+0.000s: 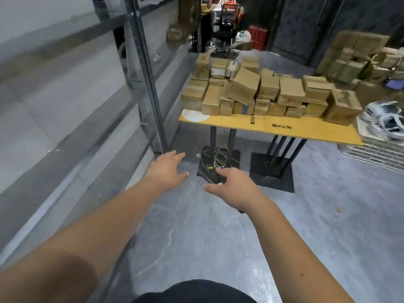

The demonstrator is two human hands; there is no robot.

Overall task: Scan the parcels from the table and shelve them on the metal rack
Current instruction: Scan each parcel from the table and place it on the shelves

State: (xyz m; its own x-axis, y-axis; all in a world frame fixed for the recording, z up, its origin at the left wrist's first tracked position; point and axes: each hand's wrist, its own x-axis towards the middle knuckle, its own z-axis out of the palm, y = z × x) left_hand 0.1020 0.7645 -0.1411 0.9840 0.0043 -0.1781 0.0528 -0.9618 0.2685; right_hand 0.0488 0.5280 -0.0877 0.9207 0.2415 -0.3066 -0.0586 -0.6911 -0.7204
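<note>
Reaching forward over the grey floor (218, 248), both bare arms stretch toward a yellow tabletop (284, 129), which is the landmark for everything here. The left hand (167, 169) is short of the tabletop's near left corner, palm down, fingers straight and spread wide, holding nothing and touching nothing. The right hand (232, 185) is beside it, a little nearer the onlooker, its fingers curled around a dark handheld scanner (211, 174); a small lit green patch shows on the scanner's top, and most of its body is hidden by the hand.

The parcels (258, 92), plain brown cardboard boxes, are heaped across the tabletop in a loose double layer, some tilted on top of others, from its left edge to its right. None of them is touched by either hand. A white round label (194, 115) sits on the tabletop's bare near left corner.

Left of the tabletop the metal rack (148, 84) rises, its grey upright post just beside the tabletop's left end, its shelves blurred. Under the tabletop, white cables (218, 157) lie tangled on the black leg base. Right of the tabletop, white sneakers (382, 119) rest on a white crate, with more boxes stacked behind.
</note>
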